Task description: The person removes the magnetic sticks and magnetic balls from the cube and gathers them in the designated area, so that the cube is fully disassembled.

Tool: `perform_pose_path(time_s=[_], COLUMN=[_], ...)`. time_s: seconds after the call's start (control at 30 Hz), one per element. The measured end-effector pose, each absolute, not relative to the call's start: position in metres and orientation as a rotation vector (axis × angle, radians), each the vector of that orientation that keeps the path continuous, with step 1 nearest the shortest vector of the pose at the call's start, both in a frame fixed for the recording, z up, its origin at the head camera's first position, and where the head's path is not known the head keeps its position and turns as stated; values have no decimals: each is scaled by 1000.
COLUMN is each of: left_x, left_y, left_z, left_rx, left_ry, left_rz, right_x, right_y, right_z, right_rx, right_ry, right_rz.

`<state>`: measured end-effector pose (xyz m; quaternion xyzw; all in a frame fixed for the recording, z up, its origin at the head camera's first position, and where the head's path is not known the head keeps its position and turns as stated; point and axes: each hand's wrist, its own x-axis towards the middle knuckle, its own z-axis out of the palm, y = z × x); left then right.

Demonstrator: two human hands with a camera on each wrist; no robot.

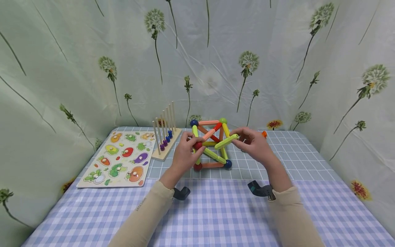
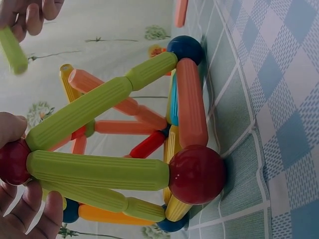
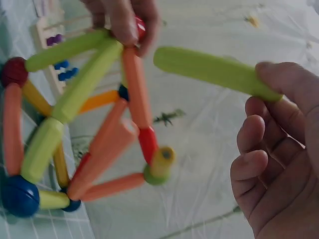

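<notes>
Left hand (image 1: 185,152) pinching red ball (image 2: 12,162), half hidden; right hand (image 1: 254,144) gripping green rod (image 3: 214,72).

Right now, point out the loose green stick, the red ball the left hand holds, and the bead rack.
green stick (image 3: 209,69), right wrist view, middle of its shaft.
red ball (image 2: 12,162), left wrist view, its visible side.
bead rack (image 1: 163,155), head view, wooden base.

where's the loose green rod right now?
Pinched in the right hand: the green rod is held just right of the rod-and-ball frame at table centre in the head view, its free end angled toward the red ball gripped by the left hand.
</notes>
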<state>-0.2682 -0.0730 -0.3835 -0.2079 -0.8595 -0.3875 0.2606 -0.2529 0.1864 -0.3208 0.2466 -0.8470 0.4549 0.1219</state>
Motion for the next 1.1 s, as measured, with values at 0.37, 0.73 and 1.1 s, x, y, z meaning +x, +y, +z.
perform_pose_path(time_s=[0.37, 0.73, 1.1], left_x=[-269, -269, -270], left_y=[-73, -73, -72], left_z=[-384, -385, -385], left_rx=[-553, -566, -575], left_ry=[-2325, -2314, -2303], left_rz=[-1035, -1027, -1056], right_x=[-269, -292, -305], right_y=[234, 260, 280], right_z=[-327, -363, -396], right_rx=[396, 171, -13], right_ry=[-2517, -2850, -3037], right_rz=[1462, 1059, 906])
